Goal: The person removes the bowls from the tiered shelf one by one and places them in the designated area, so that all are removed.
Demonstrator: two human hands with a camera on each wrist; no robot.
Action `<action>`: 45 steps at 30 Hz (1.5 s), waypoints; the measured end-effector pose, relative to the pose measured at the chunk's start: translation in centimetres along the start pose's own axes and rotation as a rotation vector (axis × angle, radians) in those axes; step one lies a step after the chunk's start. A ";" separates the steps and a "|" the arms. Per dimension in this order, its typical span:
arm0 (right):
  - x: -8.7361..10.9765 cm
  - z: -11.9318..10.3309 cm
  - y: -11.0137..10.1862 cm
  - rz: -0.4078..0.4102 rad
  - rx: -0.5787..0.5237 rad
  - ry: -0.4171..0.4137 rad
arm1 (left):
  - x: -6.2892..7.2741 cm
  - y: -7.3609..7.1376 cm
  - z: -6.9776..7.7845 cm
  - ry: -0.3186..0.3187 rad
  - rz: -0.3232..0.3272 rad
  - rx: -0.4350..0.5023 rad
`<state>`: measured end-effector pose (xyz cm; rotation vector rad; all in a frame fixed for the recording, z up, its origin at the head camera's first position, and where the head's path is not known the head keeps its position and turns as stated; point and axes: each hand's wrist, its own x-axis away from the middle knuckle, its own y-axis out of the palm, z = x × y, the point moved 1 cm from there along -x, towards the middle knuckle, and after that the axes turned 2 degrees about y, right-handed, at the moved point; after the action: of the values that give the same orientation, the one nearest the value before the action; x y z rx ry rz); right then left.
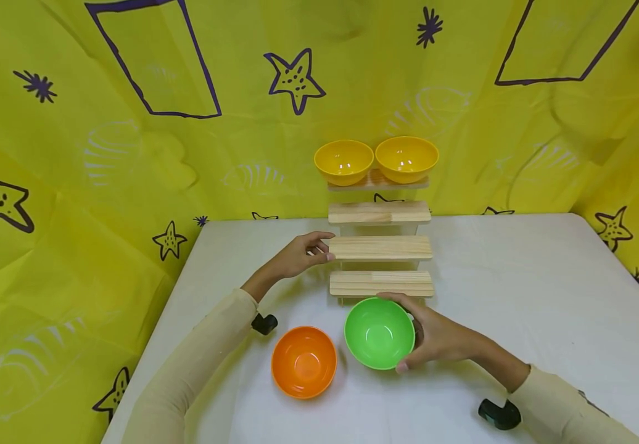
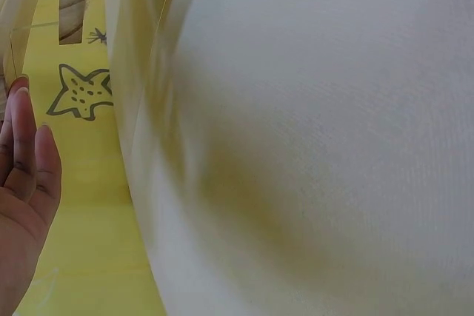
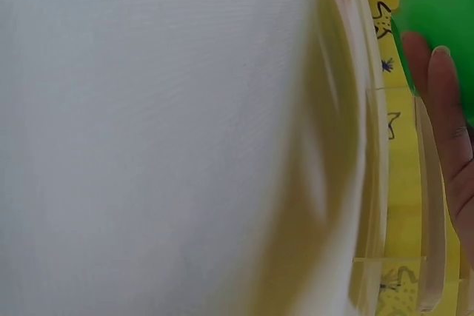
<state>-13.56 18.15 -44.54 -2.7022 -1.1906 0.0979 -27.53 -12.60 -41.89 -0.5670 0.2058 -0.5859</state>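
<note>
A green bowl (image 1: pixel 379 333) is in my right hand (image 1: pixel 440 334), thumb at its near side and fingers at its far rim. In the right wrist view the fingers (image 3: pixel 446 101) lie along the bowl's outside. My left hand (image 1: pixel 299 254) holds the left end of a step on a tiered wooden stand (image 1: pixel 380 248), thumb and index finger at the board's edge. In the left wrist view, part of the left hand (image 2: pixel 26 183) shows at the edge. An orange bowl (image 1: pixel 304 362) sits on the table between the forearms, left of the green bowl.
Two yellow bowls (image 1: pixel 344 163) stand side by side on the stand's top step. The white-covered table (image 1: pixel 519 277) reaches back to a yellow cloth (image 1: pixel 230 154) with drawn starfish, which also hangs at both sides.
</note>
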 end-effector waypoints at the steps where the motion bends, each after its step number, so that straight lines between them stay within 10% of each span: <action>1: 0.0 0.0 0.0 0.000 0.009 0.002 | 0.0 0.0 0.0 0.001 -0.001 -0.004; 36: 0.2 1.6 2.1 -0.112 -0.058 0.080 | 0.1 -0.1 0.3 -0.010 -0.022 -0.020; 45: 0.5 1.7 1.6 -0.028 0.290 0.063 | 0.0 -0.1 0.4 -0.009 -0.022 -0.023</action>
<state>-12.27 17.70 -46.47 -2.4194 -1.1008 0.1658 -27.48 -12.53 -41.51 -0.5948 0.1984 -0.6034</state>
